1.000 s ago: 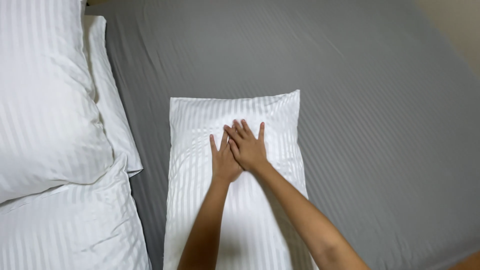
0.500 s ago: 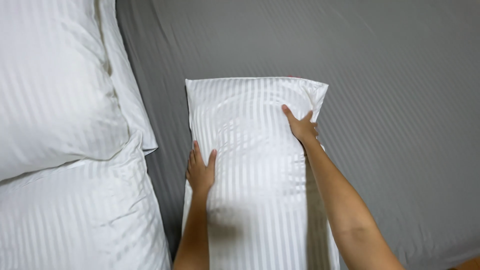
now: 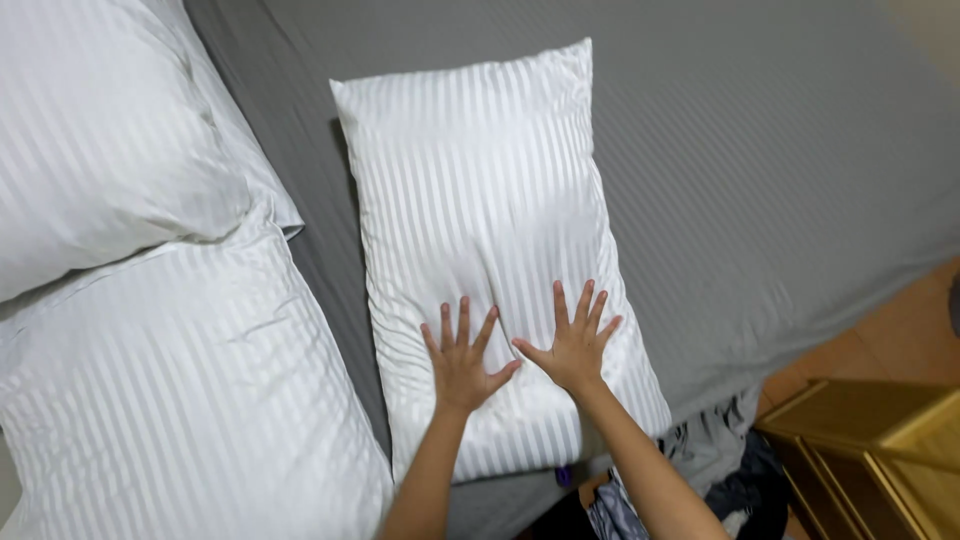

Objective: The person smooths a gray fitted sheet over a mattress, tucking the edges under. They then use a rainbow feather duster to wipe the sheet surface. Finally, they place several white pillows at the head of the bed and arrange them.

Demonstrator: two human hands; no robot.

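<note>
Grey sheeting [image 3: 780,190] covers the bed in front of you, with a wooden piece of furniture [image 3: 870,440] on the tiled floor at its near right corner. Closest to you, your left hand [image 3: 462,360] and right hand [image 3: 572,345] lie flat and spread, side by side, on the near half of the white striped pillow [image 3: 480,230]; neither grasps anything, palms only pressing. That pillow lies lengthwise on the sheet, its far end pointing away from you. It looks light, soft and puffy, dimpling under your palms, and its satin-like case may slide on the sheet. Take it by the long edges or corners. To the left, two larger white pillows [image 3: 120,260] overlap, apart from yours.
</note>
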